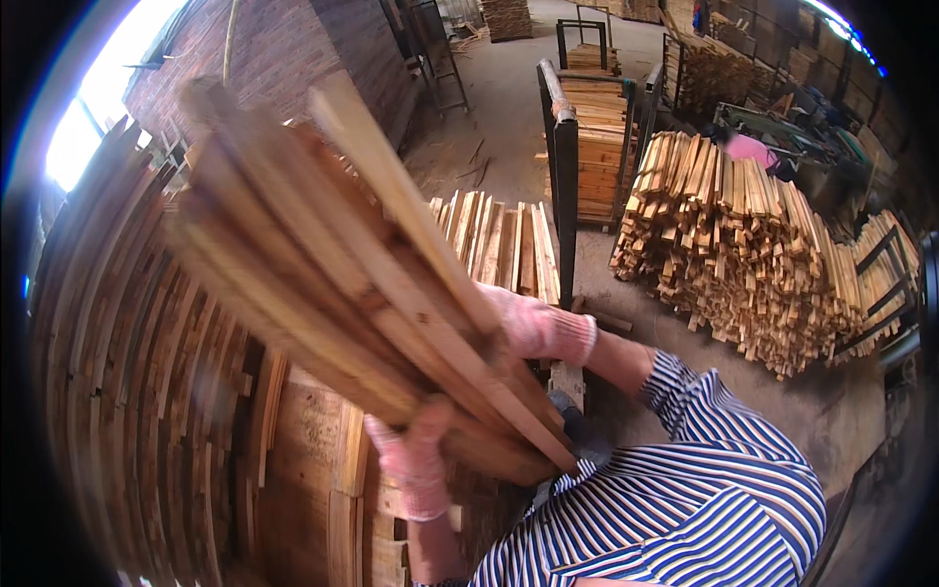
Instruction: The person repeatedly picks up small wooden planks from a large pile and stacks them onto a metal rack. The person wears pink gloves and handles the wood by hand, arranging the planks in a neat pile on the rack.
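A bundle of long wooden strips (362, 284) is tilted across the middle of the view, its far ends raised at the upper left and its near ends by my striped shirt. My left hand (416, 455), in a pink-and-white knit glove, grips the bundle from its lower left side, thumb against the wood. My right hand (538, 323), gloved alike, clasps the opposite side; its fingertips are hidden by the strips. The bundle's far ends are blurred.
A tall stack of strips (127, 391) curves along the left. More strips (499, 240) lie beyond the bundle, beside a black metal frame (565, 196). A big pile of cut strips (734, 245) stands at right, with a person in pink (751, 150) behind it.
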The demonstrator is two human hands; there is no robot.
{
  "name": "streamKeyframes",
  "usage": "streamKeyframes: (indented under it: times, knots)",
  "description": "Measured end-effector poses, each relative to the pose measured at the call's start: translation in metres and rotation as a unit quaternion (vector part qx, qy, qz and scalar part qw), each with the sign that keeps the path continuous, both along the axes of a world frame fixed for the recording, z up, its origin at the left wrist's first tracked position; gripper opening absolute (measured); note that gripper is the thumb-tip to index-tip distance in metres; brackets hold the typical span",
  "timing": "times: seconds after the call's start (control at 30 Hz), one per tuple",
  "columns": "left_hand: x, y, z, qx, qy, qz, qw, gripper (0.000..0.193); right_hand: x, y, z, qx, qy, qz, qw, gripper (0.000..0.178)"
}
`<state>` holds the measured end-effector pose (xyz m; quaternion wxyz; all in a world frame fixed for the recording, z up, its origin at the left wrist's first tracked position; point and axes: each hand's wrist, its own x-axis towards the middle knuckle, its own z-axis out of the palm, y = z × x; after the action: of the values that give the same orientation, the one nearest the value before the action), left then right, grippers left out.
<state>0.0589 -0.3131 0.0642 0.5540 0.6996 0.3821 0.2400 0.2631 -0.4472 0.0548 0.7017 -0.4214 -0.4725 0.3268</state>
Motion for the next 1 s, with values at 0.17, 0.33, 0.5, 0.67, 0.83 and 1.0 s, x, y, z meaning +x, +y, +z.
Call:
streamKeyframes:
  times: [0.17,0.33,0.5,0.67,0.83,1.0]
  knots:
    - [-0.049,0.044,0.095,0.059,-0.236,0.093,0.966,0.078,-0.039,0.095,0.097,0.059,0.019,0.087,0.994,0.097]
    - [-0.074,0.150,0.142,0.199,-0.264,0.067,0.941,0.061,-0.045,0.218,0.148,0.188,0.008,0.195,0.962,0.102]
    - [-0.099,0.229,0.164,0.243,-0.325,-0.027,0.913,0.049,-0.067,0.303,0.166,0.241,-0.080,0.212,0.944,0.107]
    - [-0.170,0.304,0.100,0.459,-0.098,0.022,0.883,0.060,-0.104,0.347,0.133,0.139,-0.104,0.248,0.953,0.102]
    - [-0.080,0.295,0.039,0.074,-0.272,-0.027,0.959,0.069,-0.037,0.431,0.027,-0.092,0.549,0.510,0.656,0.049]
    - [-0.147,0.263,0.060,0.147,-0.246,0.058,0.956,0.059,-0.113,0.436,0.039,-0.058,0.456,0.609,0.646,0.069]
